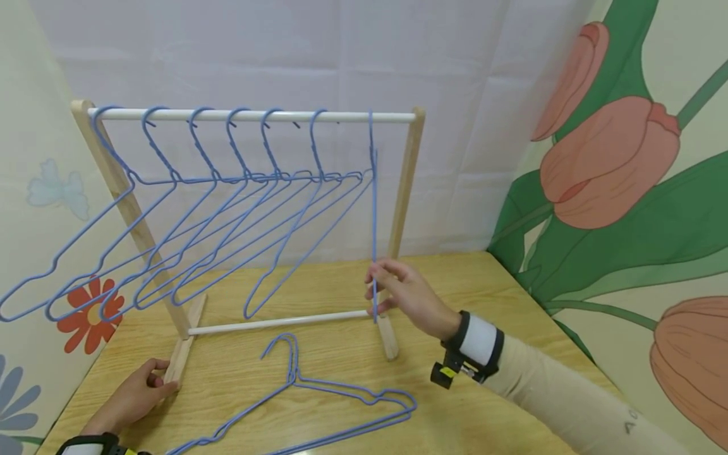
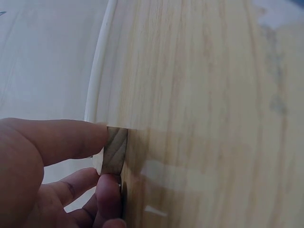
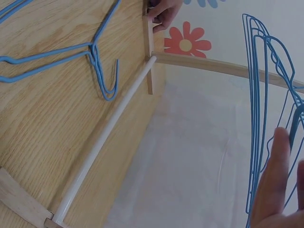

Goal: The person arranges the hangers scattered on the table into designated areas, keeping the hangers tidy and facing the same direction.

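Observation:
My left hand [image 1: 133, 393] pinches the front end of the rack's left wooden foot [image 2: 116, 149], thumb and fingers on either side of it. My right hand [image 1: 412, 297] holds the lower part of a blue wire hanger [image 1: 374, 215], which hangs edge-on from the white top bar [image 1: 352, 117] near the rack's right post. In the right wrist view only part of that hand [image 3: 275, 190] shows, beside the hangers. Several more blue hangers [image 1: 199, 148] hang spaced along the bar to the left.
Two blue hangers [image 1: 292, 373] lie overlapped on the wooden table [image 1: 466, 411] before the rack. A white lower bar [image 1: 273, 323] joins the rack's feet. Behind stands a white cloth backdrop [image 1: 455, 177], with flower-printed panels [image 1: 608, 164] at the sides.

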